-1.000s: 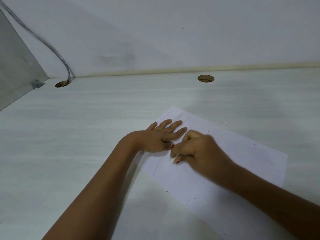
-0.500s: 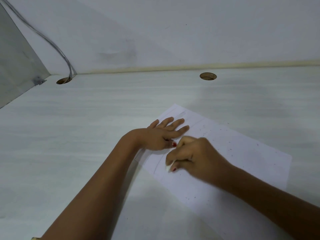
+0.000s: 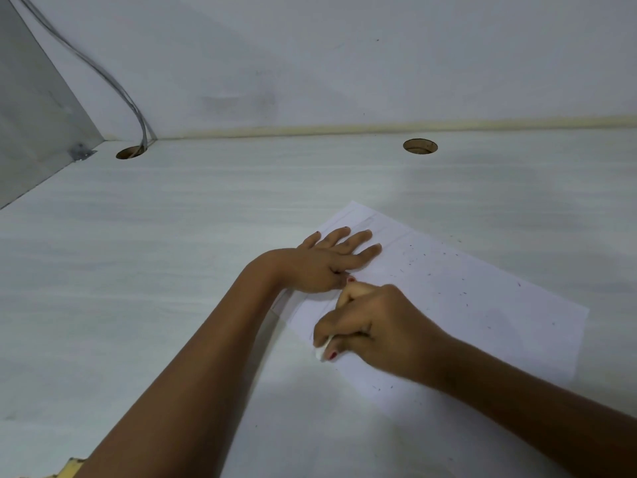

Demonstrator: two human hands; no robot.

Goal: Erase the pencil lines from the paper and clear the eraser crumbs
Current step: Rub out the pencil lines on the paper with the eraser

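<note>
White paper (image 3: 489, 305), a single sheet, lies at an angle on the pale wood-grain desk (image 3: 172, 270), right of centre. The left hand (image 3: 327, 263) lies flat on the sheet's far left part, palm down, with its fingers straight, slightly spread and pointing to the far right. It presses the sheet and holds nothing. The forearm reaches in from the near left.

The right hand (image 3: 375, 326) comes in from the near right and sits just near of the left hand. Its fingers are curled, and thumb and fingers pinch one small white eraser (image 3: 320, 350). The eraser's tip pokes out at the sheet's near left edge and touches the surface there.

Faint pencil lines (image 3: 365, 224) show near the sheet's far corner and just left of the right hand. Dark eraser crumbs (image 3: 431, 263), too many to count, are scattered over the right half of the sheet.

Two round holes open in the desk along the wall, one at the far left (image 3: 131, 152) and one at the far right (image 3: 420, 146). Grey cables (image 3: 113, 77) run down the wall into the left one.
</note>
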